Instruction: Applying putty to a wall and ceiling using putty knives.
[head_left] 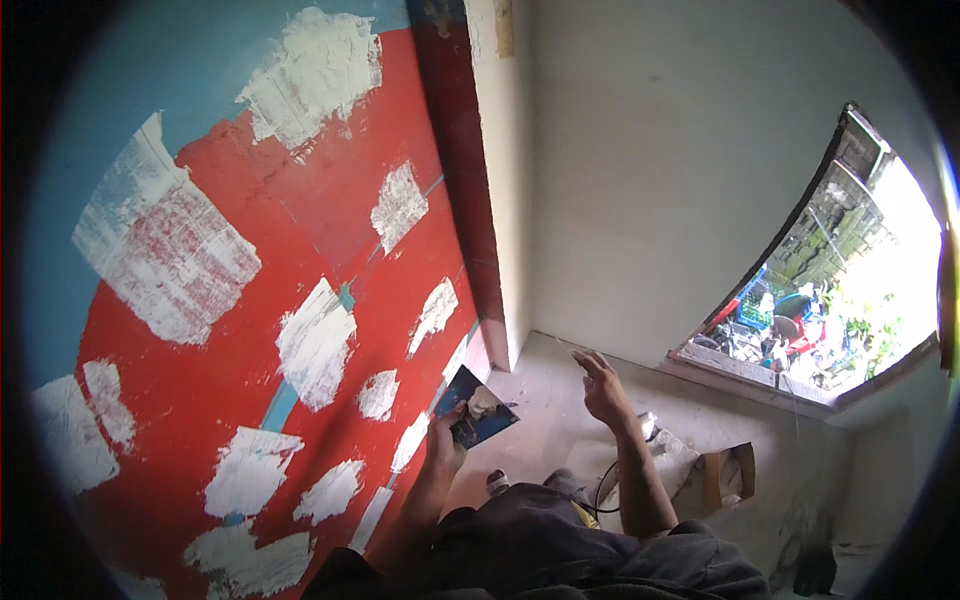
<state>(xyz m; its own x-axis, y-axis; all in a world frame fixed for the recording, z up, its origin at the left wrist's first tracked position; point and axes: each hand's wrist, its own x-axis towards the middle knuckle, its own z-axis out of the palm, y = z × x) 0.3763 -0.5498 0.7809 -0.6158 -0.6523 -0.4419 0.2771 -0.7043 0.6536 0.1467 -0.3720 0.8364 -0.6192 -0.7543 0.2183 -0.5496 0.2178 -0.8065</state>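
My left hand (446, 440) grips a dark blue flat plate (480, 428) by its near left edge, close to the red wall. A lump of greyish-white putty (484, 402) lies on the plate. To the right, my right hand (603, 388) is raised with its fingers bent together, apart from the plate. A thin pale sliver (567, 346) shows at its fingertips; what it belongs to cannot be made out. The wall (345, 240) at my left is painted red and blue, with several rough white putty patches (316, 345).
A pale wall (610, 190) stands ahead, with a window opening (815, 270) at the right and plants outside. On the floor (545, 430) are an open cardboard box (728, 477), a pale sack-like thing (672, 465) and a dark cable (600, 492). A wall edge (495, 200) juts out beside the red wall.
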